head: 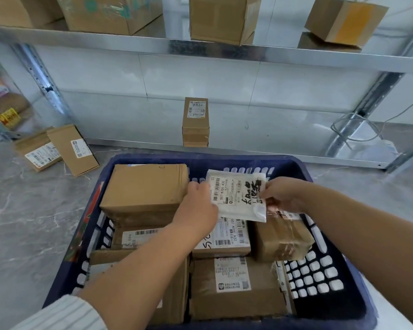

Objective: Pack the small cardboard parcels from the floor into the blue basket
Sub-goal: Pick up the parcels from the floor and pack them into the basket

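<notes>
- Cardboard is seen at the far left: a flat parcel (37, 151) lies on the grey marbled floor (22, 222), and a second flat parcel (73, 150) is laid partly over it. Each has a white label facing up.
- To their right the blue basket (200, 159) is set on the floor and is largely filled with brown parcels.
- A large plain box (143, 186) is stacked highest, in the basket's far left corner.
- The left hand (198, 208) is reached over the basket, and the left edge of a white packet (236, 195) is gripped by its fingers.
- Behind the basket, a small upright parcel (195, 121) is stood on the low metal shelf (272, 129), its label at the top.
- The white packet is held between both hands above the far side of the basket, with its printed label and black handwriting turned upward.
- A labelled parcel (231, 275) is laid flat in the near middle of the basket.
- The packet's right edge is pinched by the right hand (284, 194).
- Below that hand, a tape-wrapped parcel (281, 239) is tilted near the basket's right wall.
- A coiled wire (353, 127) is left on the shelf at the far right.
</notes>
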`<state>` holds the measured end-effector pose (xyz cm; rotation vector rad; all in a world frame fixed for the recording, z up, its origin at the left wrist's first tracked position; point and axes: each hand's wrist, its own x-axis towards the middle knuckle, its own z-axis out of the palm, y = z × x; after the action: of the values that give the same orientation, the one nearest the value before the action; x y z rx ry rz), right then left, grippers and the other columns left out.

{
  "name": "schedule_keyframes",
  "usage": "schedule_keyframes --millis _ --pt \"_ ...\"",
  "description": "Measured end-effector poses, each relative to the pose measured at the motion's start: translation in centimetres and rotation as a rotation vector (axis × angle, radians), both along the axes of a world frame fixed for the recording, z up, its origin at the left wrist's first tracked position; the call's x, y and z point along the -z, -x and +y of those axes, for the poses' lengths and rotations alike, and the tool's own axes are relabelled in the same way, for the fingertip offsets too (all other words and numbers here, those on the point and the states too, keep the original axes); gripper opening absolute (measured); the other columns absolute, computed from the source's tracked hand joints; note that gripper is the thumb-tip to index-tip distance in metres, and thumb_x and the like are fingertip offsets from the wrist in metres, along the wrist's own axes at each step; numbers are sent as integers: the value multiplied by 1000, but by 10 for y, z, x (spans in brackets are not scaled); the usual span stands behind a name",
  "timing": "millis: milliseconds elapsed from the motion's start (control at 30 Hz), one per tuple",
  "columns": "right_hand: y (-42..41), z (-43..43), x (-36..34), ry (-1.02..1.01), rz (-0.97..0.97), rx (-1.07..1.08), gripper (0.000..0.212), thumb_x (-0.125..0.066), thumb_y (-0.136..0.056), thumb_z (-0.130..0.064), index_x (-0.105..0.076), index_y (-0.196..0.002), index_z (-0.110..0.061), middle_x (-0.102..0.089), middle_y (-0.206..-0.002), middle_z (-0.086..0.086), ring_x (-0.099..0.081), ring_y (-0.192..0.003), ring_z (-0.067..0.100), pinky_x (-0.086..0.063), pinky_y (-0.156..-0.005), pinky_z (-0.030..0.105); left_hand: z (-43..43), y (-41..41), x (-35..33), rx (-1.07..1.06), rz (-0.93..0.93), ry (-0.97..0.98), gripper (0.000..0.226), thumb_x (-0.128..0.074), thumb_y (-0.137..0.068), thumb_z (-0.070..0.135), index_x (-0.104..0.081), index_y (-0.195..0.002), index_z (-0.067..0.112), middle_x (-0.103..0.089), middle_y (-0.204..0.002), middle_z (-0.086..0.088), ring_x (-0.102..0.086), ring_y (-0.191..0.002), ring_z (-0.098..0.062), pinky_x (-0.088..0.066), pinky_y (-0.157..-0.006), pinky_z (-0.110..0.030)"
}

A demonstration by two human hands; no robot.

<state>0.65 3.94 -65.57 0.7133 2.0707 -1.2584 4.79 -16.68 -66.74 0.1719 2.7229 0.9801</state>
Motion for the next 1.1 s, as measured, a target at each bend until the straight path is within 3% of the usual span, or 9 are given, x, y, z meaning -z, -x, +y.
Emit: schedule_keyframes --millis 100,200,300,400,500,633,867,1033,1100 --pt "15 -8 27 -111 0 -12 23 -57 -94 -5 -59 -117 -1 -68 -111 16 -66 -90 21 -51 -57 25 9 3 12 132 -17 174 51 -43 -99 16 -29 -148 13 -18 -157 -6 -26 -141 -26 -31 -116 -38" --pt "31 -14 42 -221 66 -67 25 -57 -96 -11 -59 -118 -2 -66 -115 18 -56 -74 18 -50 -55 24 19 6 25 211 -53 325 59 -36 -103 25 -9 -155 18 1 -163 -4 7 -150 -24 -8 -122 -42" --pt "42 -19 51 -342 107 -121 27 -60 -95 -19 -59 -115 -1 -66 -104 17 -58 -77 22 -56 -72 30 23 8 41 231 -91 425 61 -34 -103 32 -3 -155 21 5 -163 -4 8 -149 -27 -4 -122 -45" --pt "42 -22 50 -324 108 -109 28 -63 -93 -19 -57 -112 0 -65 -95 13 -61 -76 22 -57 -66 30 19 10 48 239 -57 456 63 -36 -102 32 -4 -155 21 3 -163 -3 7 -149 -26 -4 -122 -46" --pt "38 -16 48 -307 188 -118 26 -65 -92 -18 -50 -108 -4 -62 -98 10 -64 -85 23 -58 -79 35 18 13 52 225 -6 380 63 -43 -100 21 -11 -154 20 -3 -163 -3 3 -150 -26 -11 -122 -44" --pt "29 -7 49 -280 278 -144 23 -64 -92 -16 -55 -113 -13 -58 -107 8 -52 -74 13 -48 -67 26 21 11 55 255 -27 352 64 -43 -100 13 -10 -155 17 0 -163 -3 5 -150 -27 -14 -122 -42" --pt "28 -10 52 -241 305 -214 11 -63 -92 -16 -61 -103 -14 -64 -105 6 -54 -78 15 -43 -57 21 21 8 58 268 38 507 70 -41 -98 17 -1 -155 10 7 -162 -12 11 -149 -29 2 -122 -41" --pt "27 -11 61 -379 384 -341 12 -64 -91 -23 -60 -102 -19 -56 -90 -1 -48 -69 9 -37 -56 19 20 3 58 309 -34 504 62 -21 -103 38 8 -155 19 15 -161 -12 14 -148 -26 8 -121 -41" --pt "26 -10 64 -475 403 -401 14 -65 -91 -27 -58 -102 -23 -53 -96 1 -48 -69 9 -36 -56 18 22 3 58 310 -53 523 62 -19 -103 42 9 -154 20 16 -160 -13 16 -148 -27 9 -121 -42"
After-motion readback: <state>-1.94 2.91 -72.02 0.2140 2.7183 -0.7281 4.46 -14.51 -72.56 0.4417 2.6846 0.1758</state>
